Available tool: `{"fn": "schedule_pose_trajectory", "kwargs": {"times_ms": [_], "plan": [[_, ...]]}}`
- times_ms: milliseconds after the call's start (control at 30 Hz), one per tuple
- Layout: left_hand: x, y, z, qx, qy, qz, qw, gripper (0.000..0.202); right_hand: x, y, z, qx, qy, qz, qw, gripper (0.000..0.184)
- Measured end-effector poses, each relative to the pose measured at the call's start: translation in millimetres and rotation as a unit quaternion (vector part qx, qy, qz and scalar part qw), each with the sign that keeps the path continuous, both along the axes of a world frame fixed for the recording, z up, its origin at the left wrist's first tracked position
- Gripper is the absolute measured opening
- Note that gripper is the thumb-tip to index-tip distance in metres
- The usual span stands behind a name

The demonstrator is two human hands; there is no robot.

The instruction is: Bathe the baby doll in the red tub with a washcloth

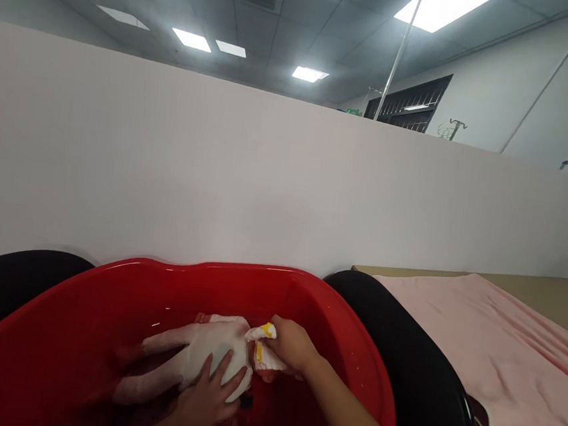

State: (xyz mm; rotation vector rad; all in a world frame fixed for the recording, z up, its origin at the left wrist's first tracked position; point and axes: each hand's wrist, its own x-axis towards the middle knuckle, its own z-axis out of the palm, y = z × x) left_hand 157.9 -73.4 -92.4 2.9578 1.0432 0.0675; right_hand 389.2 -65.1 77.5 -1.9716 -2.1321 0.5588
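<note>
Left hand (209, 390) lies flat with its fingers spread on a soft white cloth (205, 349) that has yellow and orange marks, pressing it down rather than closing around it. To its right, the right hand (291, 344) is curled tight around a bunched end of the same cloth, where the yellow marks show between thumb and fingers.

The cloth sits low in a glossy red plastic basin (198, 272), partly under water, with two long limp parts trailing off to the left. The washing looks to be mid-way: the cloth is soaked through and under both hands, but it is not wrung out or lifted clear of the water. No suds can be made out, so how clean it is cannot be told. It looks heavy, clinging and slack.

Left of the basin is a rounded black shape (5, 287), and a second rounded black rim (400, 358) is just beside the basin on the right. Further right a pale pink towel (501, 354) lies spread on a tan surface (547, 295). A plain white partition (266, 184) stands behind it all.
</note>
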Motion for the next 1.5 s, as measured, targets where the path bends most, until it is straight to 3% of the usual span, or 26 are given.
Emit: {"fn": "schedule_pose_trajectory", "kwargs": {"times_ms": [167,367,467,567,733,967,1167,1333,1500], "plan": [[-7,-1,22.5,-0.024,0.023,-0.016,0.999,0.083,-1,2,-2.2,0.012,-0.006,-0.015,1.0,0.02],[-10,4,34.8,0.018,0.003,-0.055,0.998,0.054,1,2,-4.6,0.002,0.002,-0.019,1.0,0.018],[-8,11,44.9,0.035,0.012,-0.038,0.999,0.046,1,3,-7.9,0.01,0.0,-0.023,1.0,0.017],[-5,19,56.9,0.048,0.023,-0.011,0.999,0.052,0,4,-10.1,0.05,0.032,-0.061,0.996,0.014],[-3,26,80.9,0.074,0.055,0.1,0.991,0.066,-1,1,-11.6,0.098,0.093,-0.121,0.983,0.012],[-8,29,115.3,0.035,0.048,0.158,0.986,0.055,-5,-7,-16.2,0.114,0.119,-0.08,0.983,0.009],[-9,55,147.4,-0.014,0.047,0.173,0.984,0.038,-10,-5,-16.4,0.133,0.118,-0.048,0.983,0.011],[-2,88,151.1,-0.006,0.042,0.207,0.977,0.063,-6,-1,-19.9,0.14,0.175,-0.03,0.974,0.007],[10,116,149.5,-0.016,0.093,0.202,0.975,0.092,0,3,-19.7,0.159,0.211,-0.077,0.961,0.007]]}}
